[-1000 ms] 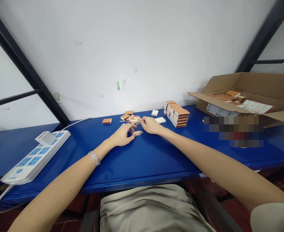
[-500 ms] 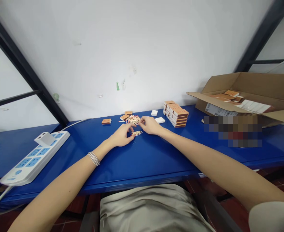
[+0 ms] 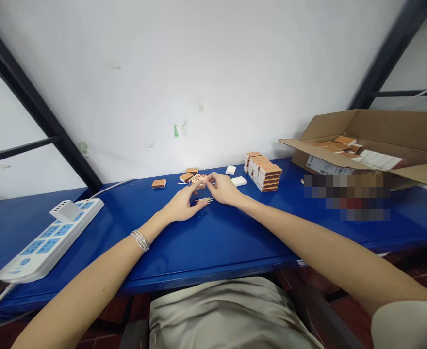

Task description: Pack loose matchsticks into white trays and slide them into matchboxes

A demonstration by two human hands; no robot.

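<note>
Left hand (image 3: 180,204) and right hand (image 3: 222,190) shown drawn closer together, fingertips at a loose pile of matchsticks (image 3: 198,180) on the blue desk (image 3: 235,242); whether anything is gripped cannot be told; a small cluster of matchsticks (image 3: 203,200) lies just below.

A loose heap of matches (image 3: 198,180) lies on the blue tabletop (image 3: 213,242), pale wooden sticks with red heads crossing every which way. A smaller bunch of matches (image 3: 204,199) sits just in front of it, the sticks roughly parallel. A couple of stray sticks (image 3: 183,182) point out to the left. An orange-brown matchbox (image 3: 186,177) lies flat against the heap's left side, with a second matchbox (image 3: 192,170) just behind it.
</note>
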